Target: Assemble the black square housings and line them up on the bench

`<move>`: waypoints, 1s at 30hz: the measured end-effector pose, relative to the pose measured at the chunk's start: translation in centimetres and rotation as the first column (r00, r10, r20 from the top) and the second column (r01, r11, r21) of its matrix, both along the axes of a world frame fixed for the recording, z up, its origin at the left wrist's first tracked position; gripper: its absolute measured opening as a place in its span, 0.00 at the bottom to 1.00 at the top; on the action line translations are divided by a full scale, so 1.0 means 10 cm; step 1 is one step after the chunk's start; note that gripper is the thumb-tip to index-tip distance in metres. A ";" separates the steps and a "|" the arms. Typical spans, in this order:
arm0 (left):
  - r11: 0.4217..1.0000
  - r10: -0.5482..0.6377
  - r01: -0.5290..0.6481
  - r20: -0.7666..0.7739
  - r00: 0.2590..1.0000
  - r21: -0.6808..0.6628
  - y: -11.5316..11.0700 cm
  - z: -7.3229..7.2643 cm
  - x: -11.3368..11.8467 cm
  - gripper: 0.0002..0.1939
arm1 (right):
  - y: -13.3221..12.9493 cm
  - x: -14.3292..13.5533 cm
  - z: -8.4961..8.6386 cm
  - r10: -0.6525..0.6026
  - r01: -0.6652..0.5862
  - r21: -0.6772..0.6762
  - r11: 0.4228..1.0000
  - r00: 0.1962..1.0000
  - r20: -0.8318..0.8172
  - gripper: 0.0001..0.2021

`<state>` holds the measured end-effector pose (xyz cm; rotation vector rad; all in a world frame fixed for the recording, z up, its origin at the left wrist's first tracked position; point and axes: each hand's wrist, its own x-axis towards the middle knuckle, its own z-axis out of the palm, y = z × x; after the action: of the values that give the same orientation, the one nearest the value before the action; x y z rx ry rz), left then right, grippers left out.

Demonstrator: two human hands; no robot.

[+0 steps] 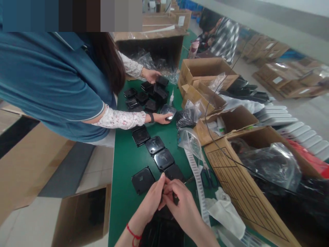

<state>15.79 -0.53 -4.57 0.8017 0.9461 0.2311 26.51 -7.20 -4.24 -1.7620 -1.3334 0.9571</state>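
Note:
My left hand (151,198) and my right hand (181,202) meet at the front of the green table, fingers pinched close together. Something small and dark shows between them, but the fingers cover most of it. Beneath my wrists lie dark, flat pieces, partly hidden. Just beyond my fingertips is a black square cover (173,172), with two glossy black covers (164,159) in a row behind it. Another black square cover (143,179) rests to the left of my hands.
A co-worker in a blue shirt (59,75) handles black cases (151,104) farther up the green table (123,154). Scissors (209,176), a white plastic strip (196,175), a white cloth (226,212) and an open cardboard box (246,192) are on the right.

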 end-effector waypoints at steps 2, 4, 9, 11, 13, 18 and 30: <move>1.000 -0.005 0.005 -0.007 1.000 0.004 -0.02 0.03 0.02 0.34 | -0.01 -0.03 0.02 -0.014 0.014 0.004 1.000 1.000 0.022 0.10; 1.000 -0.013 0.013 0.000 1.000 0.000 -0.04 0.04 0.04 0.34 | -0.02 -0.04 0.05 -0.045 0.045 -0.002 0.999 0.999 0.030 0.11; 0.991 -0.123 0.125 -0.040 0.992 0.045 0.00 -0.15 0.00 0.34 | -0.10 0.06 0.03 -0.127 0.123 -0.060 0.991 0.990 -0.065 0.09; 0.949 -0.157 0.206 -0.211 0.965 0.237 0.04 -0.26 -0.04 0.29 | -0.17 0.17 -0.05 -0.218 0.214 -0.067 0.975 0.973 -0.071 0.06; 0.813 -0.143 0.362 -0.446 0.884 0.456 0.07 -0.35 -0.08 0.19 | -0.25 0.27 -0.18 -0.320 0.318 -0.074 0.945 0.947 -0.026 0.04; 0.522 -0.133 0.736 -0.811 0.569 0.431 0.15 -0.37 0.01 0.11 | -0.35 0.31 -0.53 -0.354 0.354 -0.139 0.925 0.935 0.022 0.05; 0.234 -0.227 0.887 -0.865 0.448 0.398 0.18 -0.26 0.34 0.17 | -0.20 0.52 -0.65 -0.584 0.575 -0.208 0.791 0.811 0.020 0.11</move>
<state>19.20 1.27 -7.13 2.3082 1.0509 -0.4338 31.76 -9.16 -10.77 -2.1128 -0.5923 0.7851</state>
